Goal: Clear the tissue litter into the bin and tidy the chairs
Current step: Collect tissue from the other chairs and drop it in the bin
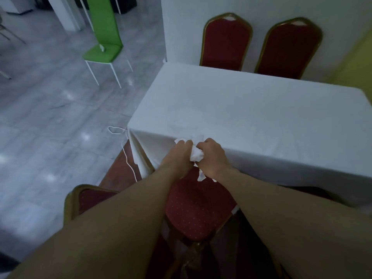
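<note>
Trouble, if it comes, probably starts with the loose strip (201, 176) hanging under the right grip (211, 156). Both hands are closed on the tissue wad (196, 155), which sits at the near edge of the desk (261, 117). The left grip (179, 153) curls over one side of it and the right wraps the other, but that tail is not gathered in. From where I stand it looks likely to tear off or drop onto the red chair (197, 208) pulled out just below, which would mean a second pick-up.

The fingers are also working directly on the tablecloth (141, 154), so a pinch that catches fabric along with the paper could drag the cloth off square as the hands lift.

A white cable (125, 156) trails on the floor beside the desk corner, and a foot could snag it on the way out. No bin is in sight, so the wad needs a firm hold for the carry. Something small and white lies on the green chair (96, 55); whether it is more litter I cannot tell.
</note>
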Tool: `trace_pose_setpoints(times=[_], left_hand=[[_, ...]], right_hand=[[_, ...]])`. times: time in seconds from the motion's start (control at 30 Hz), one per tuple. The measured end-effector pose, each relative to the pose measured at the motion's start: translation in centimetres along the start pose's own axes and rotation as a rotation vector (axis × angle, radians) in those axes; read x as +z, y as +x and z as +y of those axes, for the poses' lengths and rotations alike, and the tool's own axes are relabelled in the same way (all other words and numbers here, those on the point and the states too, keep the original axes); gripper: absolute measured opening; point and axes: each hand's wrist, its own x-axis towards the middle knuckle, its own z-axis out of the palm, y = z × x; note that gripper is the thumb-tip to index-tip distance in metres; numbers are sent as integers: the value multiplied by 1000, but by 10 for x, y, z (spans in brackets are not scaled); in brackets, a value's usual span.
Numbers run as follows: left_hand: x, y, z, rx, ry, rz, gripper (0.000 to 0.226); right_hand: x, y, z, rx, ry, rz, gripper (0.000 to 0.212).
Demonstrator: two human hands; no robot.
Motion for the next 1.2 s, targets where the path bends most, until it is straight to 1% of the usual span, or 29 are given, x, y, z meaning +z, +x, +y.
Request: trace_pose_setpoints(times=[0.17,0.2,0.3,0.33,0.37,0.47,0.6,0.9,1.1,1.2], left_hand=[[-47,2,-42,74,68,-25,23],[-56,2,-50,93,90,-37,21],[-80,1,-70,140,128,-32,15],[-87,1,-76,149,130,-27,15],[-93,2,-82,157,132,-26,16],[-105,0,-95,186,141,-21,18],[-113,-3,-102,210,142,-19,17],[-127,-18,-132,203,166,-32,17],[-149,-3,-180,235,153,-17,20],[-170,15,-217,265,149,-18,23]], right_hand=[[13,15,-59,51,10,44,4],[16,17,-70,68,13,59,9],[25,27,-99,111,49,106,32],[27,29,-108,119,59,115,36],[28,32,-116,122,60,122,36],[28,35,-134,124,49,131,28],[33,33,-145,112,54,164,39],[54,35,-169,68,42,140,34],[72,66,-207,68,32,156,38],[87,96,-237,82,22,179,30]])
